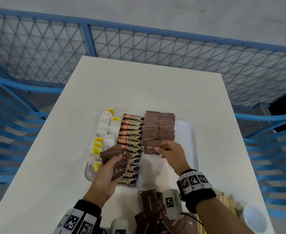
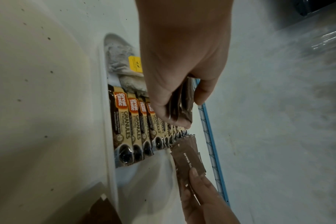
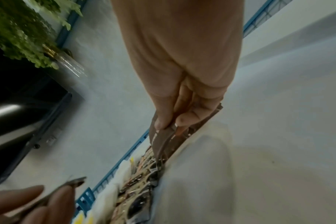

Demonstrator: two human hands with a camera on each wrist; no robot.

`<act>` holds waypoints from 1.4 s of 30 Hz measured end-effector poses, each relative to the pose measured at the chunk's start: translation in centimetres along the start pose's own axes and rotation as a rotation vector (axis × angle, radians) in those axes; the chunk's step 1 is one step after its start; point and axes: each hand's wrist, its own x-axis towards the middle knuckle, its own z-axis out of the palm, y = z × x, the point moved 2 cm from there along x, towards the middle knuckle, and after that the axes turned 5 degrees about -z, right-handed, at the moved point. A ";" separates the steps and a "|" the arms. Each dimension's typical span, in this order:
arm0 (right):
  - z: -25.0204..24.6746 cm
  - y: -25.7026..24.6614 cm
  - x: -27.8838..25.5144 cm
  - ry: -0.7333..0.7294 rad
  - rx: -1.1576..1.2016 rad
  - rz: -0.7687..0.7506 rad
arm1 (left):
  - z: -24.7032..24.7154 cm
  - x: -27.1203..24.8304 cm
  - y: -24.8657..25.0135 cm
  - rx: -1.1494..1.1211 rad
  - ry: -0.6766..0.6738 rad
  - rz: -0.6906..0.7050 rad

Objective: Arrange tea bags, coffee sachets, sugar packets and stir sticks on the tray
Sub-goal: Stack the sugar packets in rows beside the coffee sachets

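A white tray (image 1: 187, 132) holds tea bags (image 1: 106, 130) with yellow tags at the left, a column of coffee sachets (image 1: 132, 132) in the middle and two columns of brown sugar packets (image 1: 159, 125) at the right. My left hand (image 1: 111, 166) grips a small stack of brown sugar packets (image 1: 114, 155) above the coffee sachets. My right hand (image 1: 169, 150) pinches a single brown sugar packet (image 1: 151, 147) at the near end of the sugar columns. The left wrist view shows the held stack (image 2: 180, 101) and the right hand's packet (image 2: 188, 159).
More brown sugar packets (image 1: 149, 205) lie at the table's near edge, beside white marker blocks (image 1: 170, 205), wooden stir sticks (image 1: 226, 201) and a white bowl (image 1: 255, 218). A blue mesh fence (image 1: 138, 46) rings the white table (image 1: 138, 85).
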 end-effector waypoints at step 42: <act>4.9 -2.9 -2.2 -0.370 0.019 -0.276 | 1.0 0.1 -0.9 0.248 -0.074 0.127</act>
